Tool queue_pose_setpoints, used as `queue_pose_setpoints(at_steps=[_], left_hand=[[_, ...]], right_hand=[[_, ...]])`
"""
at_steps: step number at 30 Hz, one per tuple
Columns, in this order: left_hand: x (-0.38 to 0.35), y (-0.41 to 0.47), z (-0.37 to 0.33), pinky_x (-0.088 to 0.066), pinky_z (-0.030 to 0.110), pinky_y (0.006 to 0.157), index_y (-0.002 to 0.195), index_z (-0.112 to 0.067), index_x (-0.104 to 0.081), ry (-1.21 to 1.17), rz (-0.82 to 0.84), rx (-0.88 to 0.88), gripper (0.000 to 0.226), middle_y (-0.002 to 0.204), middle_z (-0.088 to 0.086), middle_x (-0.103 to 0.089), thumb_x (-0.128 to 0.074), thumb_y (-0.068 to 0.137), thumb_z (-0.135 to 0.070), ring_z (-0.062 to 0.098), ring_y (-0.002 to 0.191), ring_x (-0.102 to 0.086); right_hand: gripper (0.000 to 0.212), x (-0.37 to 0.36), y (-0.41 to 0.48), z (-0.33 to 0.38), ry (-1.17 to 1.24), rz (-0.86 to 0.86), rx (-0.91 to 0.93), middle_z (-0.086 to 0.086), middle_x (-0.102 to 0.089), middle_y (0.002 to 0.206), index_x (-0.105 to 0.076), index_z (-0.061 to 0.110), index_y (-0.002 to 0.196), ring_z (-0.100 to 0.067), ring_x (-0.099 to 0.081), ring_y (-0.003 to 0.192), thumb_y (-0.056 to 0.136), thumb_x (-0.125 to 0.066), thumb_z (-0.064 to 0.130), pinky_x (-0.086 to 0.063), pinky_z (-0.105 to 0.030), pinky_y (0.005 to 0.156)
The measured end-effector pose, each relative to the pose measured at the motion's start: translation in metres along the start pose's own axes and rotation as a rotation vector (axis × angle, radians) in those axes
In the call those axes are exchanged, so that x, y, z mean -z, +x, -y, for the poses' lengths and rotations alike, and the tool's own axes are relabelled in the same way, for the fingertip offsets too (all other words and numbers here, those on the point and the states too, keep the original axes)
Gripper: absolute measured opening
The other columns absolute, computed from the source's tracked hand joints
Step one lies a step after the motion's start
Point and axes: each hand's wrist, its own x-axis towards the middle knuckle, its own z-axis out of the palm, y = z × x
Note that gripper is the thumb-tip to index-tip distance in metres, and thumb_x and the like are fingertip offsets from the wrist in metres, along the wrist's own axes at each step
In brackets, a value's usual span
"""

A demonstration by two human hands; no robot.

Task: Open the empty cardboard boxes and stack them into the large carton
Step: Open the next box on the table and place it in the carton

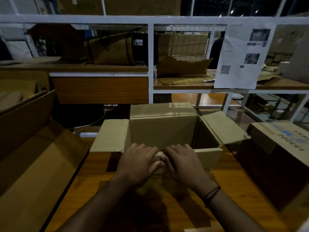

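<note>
White shelving rack [150, 47] fills the background, w/ wood shelves. On them: a folded brown carton [113, 49] at left and a torn cardboard sheet [182, 66] standing right of the centre post. A printed paper sheet [242, 56] w/ photos and a QR code hangs on the rack's front at right.

Large carton [33, 164] takes up the whole left side, open, its inner wall sloping toward the camera, just beside the bench [234, 181]. At far right a printed box [275, 148] sits on the bench edge, digits on its top reading upside down; it stands near the centre box, but whether they touch can't be told.

Cardboard box [160, 129] stands upright mid-bench, straight ahead of the person, top open, inside dark and nothing seen in it. Far flap [162, 109] is up, left flap [110, 136] and right flap [222, 126] are spread outward, and the near flap [207, 154] is folded out and down toward the person.

Left hand [138, 163] and right hand [182, 161] lie side by side, palms down on the near flap, almost touching at the middle. Fingers are nearly straight and reach to the fold line; both press on it, gripping nothing. Thumbs point inward toward each other on the flap's face.

A dark wristband [211, 194] is around the right wrist.
</note>
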Motion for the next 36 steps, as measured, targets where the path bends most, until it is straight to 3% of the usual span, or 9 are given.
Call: queue_pose_setpoints(at_steps=[4,9,17,23,31,36], left_hand=[[-0.004,0.001,0.002,-0.042,0.032,0.065,0.101,-0.035,-0.061,0.011,-0.066,0.012,0.039,0.085,-0.013,-0.067,-0.039,0.095,-0.067,0.012,0.074,-0.059],[-0.011,-0.001,0.009,-0.04,0.031,0.061,0.094,-0.032,-0.059,-0.023,-0.134,-0.021,0.046,0.079,-0.012,-0.062,-0.04,0.096,-0.074,0.013,0.067,-0.056],[-0.02,-0.008,0.021,-0.034,0.028,0.062,0.085,-0.03,-0.06,-0.06,-0.234,0.019,0.051,0.071,-0.015,-0.05,-0.037,0.098,-0.074,0.006,0.061,-0.039],[-0.021,-0.002,0.025,-0.03,0.029,0.063,0.081,-0.031,-0.055,-0.062,-0.219,0.044,0.048,0.072,-0.017,-0.04,-0.037,0.097,-0.072,0.008,0.061,-0.036],[-0.018,-0.006,0.025,-0.04,0.032,0.067,0.089,-0.033,-0.059,-0.086,-0.12,0.087,0.052,0.076,-0.016,-0.049,-0.034,0.096,-0.079,0.008,0.067,-0.043],[-0.013,-0.005,0.021,-0.035,0.033,0.072,0.09,-0.035,-0.058,-0.108,-0.04,0.136,0.058,0.079,-0.016,-0.052,-0.025,0.093,-0.083,0.009,0.071,-0.045]], right_hand=[[0.026,-0.01,-0.002,-0.004,-0.045,-0.083,0.03,0.006,-0.066,0.098,-0.061,0.027,0.11,-0.011,-0.058,0.085,0.104,-0.042,0.044,-0.045,-0.032,0.076],[0.029,-0.012,-0.009,-0.018,-0.082,-0.12,0.072,0.004,-0.062,0.094,-0.061,0.025,0.108,-0.012,-0.052,0.079,0.108,-0.039,0.045,-0.041,-0.033,0.071],[0.042,-0.001,-0.036,-0.074,-0.136,-0.27,-0.015,0.001,-0.062,0.089,-0.064,0.018,0.099,-0.014,-0.052,0.076,0.107,-0.036,0.048,-0.032,-0.029,0.07],[0.04,-0.006,-0.03,-0.071,-0.141,-0.31,-0.04,0.001,-0.062,0.087,-0.065,0.018,0.097,-0.017,-0.052,0.075,0.107,-0.039,0.047,-0.033,-0.035,0.071],[0.038,-0.004,-0.036,-0.074,-0.131,-0.255,-0.049,0.003,-0.062,0.09,-0.064,0.02,0.102,-0.013,-0.052,0.077,0.103,-0.042,0.051,-0.039,-0.035,0.072],[0.042,0.001,-0.038,-0.08,-0.147,-0.242,-0.082,0.004,-0.062,0.087,-0.063,0.021,0.098,-0.013,-0.053,0.077,0.101,-0.039,0.056,-0.04,-0.033,0.074]])
